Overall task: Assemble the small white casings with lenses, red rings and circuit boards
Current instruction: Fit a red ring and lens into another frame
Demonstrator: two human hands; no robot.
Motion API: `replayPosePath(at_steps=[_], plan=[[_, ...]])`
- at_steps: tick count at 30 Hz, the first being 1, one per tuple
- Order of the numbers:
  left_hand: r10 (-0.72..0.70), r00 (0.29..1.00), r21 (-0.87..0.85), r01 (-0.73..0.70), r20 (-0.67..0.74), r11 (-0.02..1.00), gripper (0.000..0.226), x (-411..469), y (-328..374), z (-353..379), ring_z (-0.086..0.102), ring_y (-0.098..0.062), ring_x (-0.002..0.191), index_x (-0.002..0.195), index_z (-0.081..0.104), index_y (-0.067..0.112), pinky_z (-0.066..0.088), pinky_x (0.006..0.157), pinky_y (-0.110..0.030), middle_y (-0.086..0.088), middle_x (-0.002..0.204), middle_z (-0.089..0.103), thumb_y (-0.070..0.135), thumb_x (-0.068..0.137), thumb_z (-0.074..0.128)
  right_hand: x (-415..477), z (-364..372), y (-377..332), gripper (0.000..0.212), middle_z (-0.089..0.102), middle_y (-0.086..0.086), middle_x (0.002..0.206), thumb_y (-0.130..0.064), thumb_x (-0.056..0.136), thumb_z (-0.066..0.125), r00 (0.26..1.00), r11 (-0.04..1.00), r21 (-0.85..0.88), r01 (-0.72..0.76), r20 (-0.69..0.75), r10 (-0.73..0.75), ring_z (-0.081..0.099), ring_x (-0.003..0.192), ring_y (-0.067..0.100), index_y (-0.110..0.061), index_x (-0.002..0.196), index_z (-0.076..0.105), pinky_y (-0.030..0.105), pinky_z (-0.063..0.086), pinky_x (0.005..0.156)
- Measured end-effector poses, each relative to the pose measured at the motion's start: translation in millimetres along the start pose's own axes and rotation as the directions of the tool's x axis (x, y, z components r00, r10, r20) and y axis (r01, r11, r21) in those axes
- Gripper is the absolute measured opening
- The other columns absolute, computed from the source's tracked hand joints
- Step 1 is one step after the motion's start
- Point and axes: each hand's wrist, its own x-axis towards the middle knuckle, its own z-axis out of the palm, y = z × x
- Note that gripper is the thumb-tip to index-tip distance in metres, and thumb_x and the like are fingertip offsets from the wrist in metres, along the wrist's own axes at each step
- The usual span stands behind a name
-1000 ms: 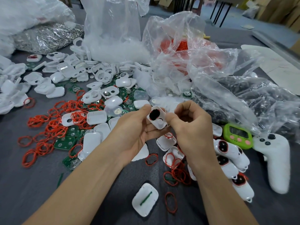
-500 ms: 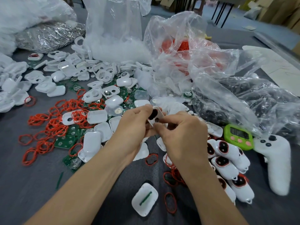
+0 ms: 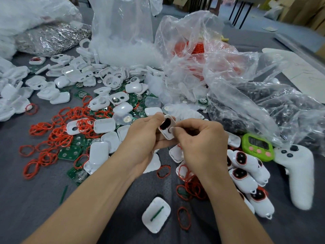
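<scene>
A small white casing (image 3: 168,128) with a dark lens and a red ring in its upper hole is held up over the table's middle. My left hand (image 3: 143,140) grips it from the left, thumb on its top edge. My right hand (image 3: 200,141) pinches its right side beside the smaller round hole. Loose white casings (image 3: 103,125), red rings (image 3: 58,132) and green circuit boards (image 3: 70,152) lie scattered to the left. Several finished casings (image 3: 244,175) with dark lenses and red rims are piled at the right.
Clear plastic bags (image 3: 211,67) of parts fill the back and right. A green timer (image 3: 257,147) and a white controller (image 3: 299,171) lie at the right. One casing half with a green strip (image 3: 156,214) and a single red ring (image 3: 184,218) lie near me.
My right hand moved in from the casing's right edge and now pinches it near the small hole. The casing tilted more edge-on; a red ring now shows around its lens.
</scene>
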Motion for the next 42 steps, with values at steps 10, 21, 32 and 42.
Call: replayPosePath(at_steps=[10, 21, 32, 42], plan=[[0.004, 1.000, 0.054, -0.005, 0.014, 0.999, 0.036, 1.5, -3.9, -0.4, 0.078, -0.019, 0.078, 0.097, 0.075, 0.003, 0.061, 0.062, -0.026, -0.011, 0.089, 0.080, 0.023, 0.109, 0.046, -4.0, 4.9, -6.0, 0.006, 0.072, -0.015, 0.066, -0.033, 0.080, 0.077, 0.998, 0.989, -0.145, 0.022, -0.059, -0.031, 0.067, 0.066, 0.012, -0.037, 0.082, 0.081, 0.036, 0.057, 0.068], [-0.010, 0.999, 0.068, 0.006, 0.048, 0.998, 0.040, -1.8, 1.3, -2.2, 0.078, -0.025, 0.083, 0.099, 0.074, -0.001, 0.063, 0.066, -0.031, -0.017, 0.094, 0.079, 0.025, 0.110, 0.045, -3.8, 2.8, -8.1, 0.019, 0.064, -0.011, 0.067, -0.031, 0.070, 0.092, 0.987, 0.990, -0.128, 0.060, -0.142, -0.078, 0.058, 0.062, 0.009, -0.027, 0.073, 0.073, 0.029, 0.050, 0.061], [-0.053, 0.961, 0.363, -0.052, 0.273, 0.930, 0.036, -5.7, 7.3, -15.4, 0.075, -0.021, 0.088, 0.100, 0.075, -0.005, 0.064, 0.081, -0.041, -0.022, 0.100, 0.076, -0.005, 0.071, 0.053, 4.5, -13.4, -7.4, 0.015, 0.071, -0.006, 0.074, -0.018, 0.083, 0.074, 0.945, 0.993, 0.120, -0.011, 0.325, -0.029, 0.064, 0.066, 0.018, -0.030, 0.090, 0.068, 0.031, 0.055, 0.060], [-0.073, 0.949, 0.361, -0.045, 0.307, 0.931, 0.041, -3.9, 13.4, -17.8, 0.076, -0.028, 0.091, 0.104, 0.077, 0.002, 0.063, 0.076, -0.032, -0.022, 0.094, 0.075, -0.020, 0.081, 0.051, 6.0, -12.3, -7.3, 0.017, 0.077, 0.000, 0.081, -0.017, 0.078, 0.077, 0.917, 0.892, 0.374, -0.252, 0.386, 0.098, 0.070, 0.067, 0.012, -0.030, 0.090, 0.078, 0.025, 0.055, 0.060]])
